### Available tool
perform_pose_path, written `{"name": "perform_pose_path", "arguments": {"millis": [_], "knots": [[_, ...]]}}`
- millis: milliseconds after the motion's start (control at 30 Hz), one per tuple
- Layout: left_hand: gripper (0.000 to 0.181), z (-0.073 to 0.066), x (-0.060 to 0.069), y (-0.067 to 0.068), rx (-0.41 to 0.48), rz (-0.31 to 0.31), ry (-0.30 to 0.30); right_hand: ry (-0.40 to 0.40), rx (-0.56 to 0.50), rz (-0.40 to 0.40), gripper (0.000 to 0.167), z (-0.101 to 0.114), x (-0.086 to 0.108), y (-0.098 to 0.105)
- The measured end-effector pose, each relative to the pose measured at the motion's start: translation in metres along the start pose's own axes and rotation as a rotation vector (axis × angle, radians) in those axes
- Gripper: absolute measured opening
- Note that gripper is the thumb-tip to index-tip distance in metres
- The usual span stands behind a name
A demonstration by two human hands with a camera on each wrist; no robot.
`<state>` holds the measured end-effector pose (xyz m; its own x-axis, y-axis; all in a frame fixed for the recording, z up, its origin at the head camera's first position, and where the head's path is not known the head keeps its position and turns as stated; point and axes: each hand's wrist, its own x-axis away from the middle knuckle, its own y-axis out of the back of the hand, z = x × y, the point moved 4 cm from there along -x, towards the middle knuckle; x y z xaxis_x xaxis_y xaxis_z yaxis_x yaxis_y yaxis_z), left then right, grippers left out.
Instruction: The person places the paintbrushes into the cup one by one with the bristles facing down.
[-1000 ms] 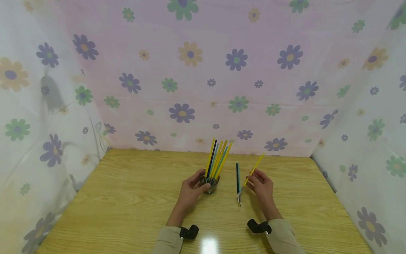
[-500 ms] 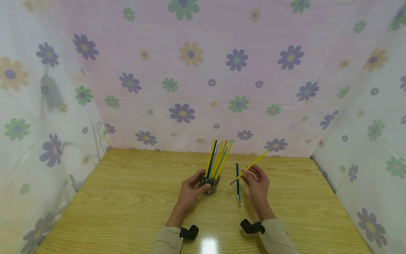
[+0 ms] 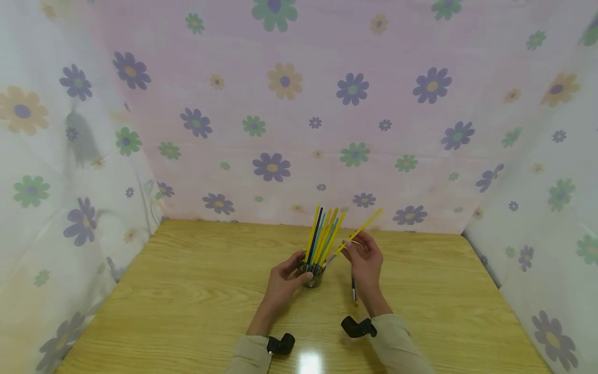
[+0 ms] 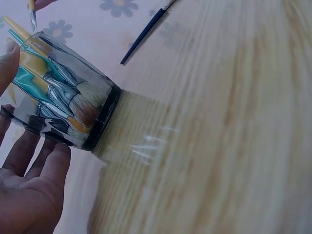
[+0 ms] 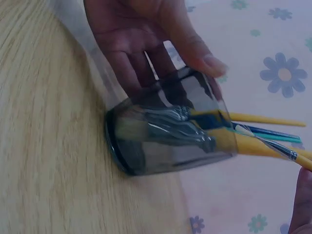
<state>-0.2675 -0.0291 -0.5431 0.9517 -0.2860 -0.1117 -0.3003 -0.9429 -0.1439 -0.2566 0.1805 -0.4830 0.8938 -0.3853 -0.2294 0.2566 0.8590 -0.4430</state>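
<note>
A smoky clear glass (image 3: 314, 281) stands on the table, holding several paintbrushes (image 3: 322, 239), bristles down, with yellow, teal and dark handles. My left hand (image 3: 282, 283) grips the glass, thumb on the near side and fingers round the far side. Between thumb and fingers, my right hand (image 3: 367, 266) pinches a yellow-handled paintbrush (image 3: 365, 225). That brush slants with its pale bristles (image 5: 243, 128) low at the glass rim; whether they touch it I cannot tell. Just below my right hand a dark-handled paintbrush (image 3: 354, 292) lies on the table, partly hidden by the hand.
The wood-grain table (image 3: 201, 296) spreads out on both sides of the hands. A flowered cloth (image 3: 289, 124) hangs behind its far edge and along both sides. Each wrist wears a black camera mount (image 3: 358, 327).
My right hand has tilted the yellow paintbrush and carried it left to the glass rim, passing over the paintbrushes on the table. My left hand keeps its grip on the glass.
</note>
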Motion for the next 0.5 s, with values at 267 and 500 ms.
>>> {"name": "perform_pose_path", "arguments": {"millis": [267,500], "knots": [[0.070,0.001,-0.001,0.000,0.011,-0.007,0.007,0.027,0.191,0.075,0.028,-0.021,0.002,-0.013],[0.070,0.001,-0.001,0.000,-0.005,-0.010,0.012,0.007,0.257,0.067,0.030,-0.035,0.004,-0.015]]}}
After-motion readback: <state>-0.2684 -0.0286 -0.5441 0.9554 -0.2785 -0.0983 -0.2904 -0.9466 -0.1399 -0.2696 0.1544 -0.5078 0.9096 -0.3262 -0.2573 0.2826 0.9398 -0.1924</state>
